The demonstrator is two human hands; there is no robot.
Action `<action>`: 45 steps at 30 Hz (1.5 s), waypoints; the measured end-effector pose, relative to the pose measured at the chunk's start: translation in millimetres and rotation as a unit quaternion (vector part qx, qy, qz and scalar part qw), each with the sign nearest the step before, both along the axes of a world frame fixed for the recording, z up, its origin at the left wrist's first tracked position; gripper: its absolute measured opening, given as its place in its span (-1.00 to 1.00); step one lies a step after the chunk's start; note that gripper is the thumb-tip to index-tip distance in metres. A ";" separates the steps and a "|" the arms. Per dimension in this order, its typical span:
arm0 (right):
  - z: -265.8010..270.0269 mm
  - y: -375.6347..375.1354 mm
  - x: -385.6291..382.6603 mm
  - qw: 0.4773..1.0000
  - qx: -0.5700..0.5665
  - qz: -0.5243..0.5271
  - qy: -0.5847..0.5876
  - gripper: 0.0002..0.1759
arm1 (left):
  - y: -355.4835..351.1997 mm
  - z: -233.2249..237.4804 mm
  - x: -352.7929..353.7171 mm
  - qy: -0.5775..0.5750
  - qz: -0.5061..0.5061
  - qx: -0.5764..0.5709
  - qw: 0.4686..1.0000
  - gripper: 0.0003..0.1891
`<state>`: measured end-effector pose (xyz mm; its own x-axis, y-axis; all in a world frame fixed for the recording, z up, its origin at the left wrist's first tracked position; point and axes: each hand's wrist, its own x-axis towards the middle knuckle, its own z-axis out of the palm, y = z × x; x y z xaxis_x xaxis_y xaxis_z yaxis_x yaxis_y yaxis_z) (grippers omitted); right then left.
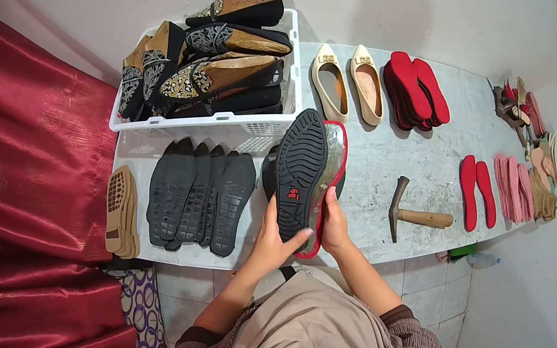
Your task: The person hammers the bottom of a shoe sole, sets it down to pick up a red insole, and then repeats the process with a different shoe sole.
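My left hand (275, 241) grips the lower end of a black rubber sole (299, 170), which has wavy treads and a small red mark. Against its right side is a red-edged piece (332, 155) with a greyish, shiny face, and my right hand (334, 224) holds this piece by its lower right edge. Both are held upright over the table's front edge. Behind them a dark rounded object (268, 172) shows only in part. Several black soles (234, 203) lie to the left of my hands.
A white crate (207, 119) of shoes on wooden lasts stands back left. Tan soles (119, 211) lie front left. Cream shoes (369, 86) and stacked red pieces (408, 89) are at the back. A hammer (424, 217), red insoles (468, 193) and pink pieces (509, 189) lie right.
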<state>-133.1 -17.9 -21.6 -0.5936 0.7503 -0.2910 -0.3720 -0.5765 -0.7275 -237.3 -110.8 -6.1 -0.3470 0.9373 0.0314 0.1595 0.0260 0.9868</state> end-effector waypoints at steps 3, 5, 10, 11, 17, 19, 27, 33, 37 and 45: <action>1.1 -1.8 -1.9 1.000 0.019 0.004 -0.024 -0.37 | 0.2 2.7 5.6 0.097 0.022 -0.031 0.995 0.01; 2.9 -2.4 -4.5 1.000 0.018 0.001 -0.016 -0.37 | -0.6 15.1 8.9 0.099 0.019 -0.057 0.993 0.01; 12.3 -2.8 -5.0 0.999 0.019 0.043 0.022 -0.34 | 0.5 13.0 23.4 0.132 0.049 -0.050 0.989 0.01; 15.4 -4.4 -6.4 0.998 0.041 0.038 0.027 -0.33 | 1.0 12.7 24.3 0.210 0.060 -0.061 0.974 0.01; 16.0 -6.3 -6.9 0.998 0.048 0.031 0.025 -0.32 | 2.0 6.4 24.0 0.263 0.065 -0.063 0.961 0.06; 13.9 -6.0 -5.8 0.998 0.040 0.035 0.023 -0.32 | 1.9 4.6 24.3 0.193 0.060 -0.036 0.979 0.08; 9.0 -7.0 -3.9 0.996 0.086 0.009 -0.022 -0.48 | 0.0 12.1 25.6 0.177 0.030 -0.057 0.982 0.17; 18.3 8.7 2.2 0.992 0.101 0.035 -0.072 -0.50 | -1.6 -0.9 7.8 0.221 -0.031 -0.023 0.974 0.08; 27.0 17.9 12.3 0.973 0.123 0.169 -0.095 -0.48 | 17.3 -15.6 -26.1 -0.285 -0.008 0.065 0.956 -0.14; 33.6 6.8 -7.1 0.945 -0.010 0.326 0.013 -0.50 | 60.7 9.6 -41.6 -0.536 -0.167 0.152 0.814 0.12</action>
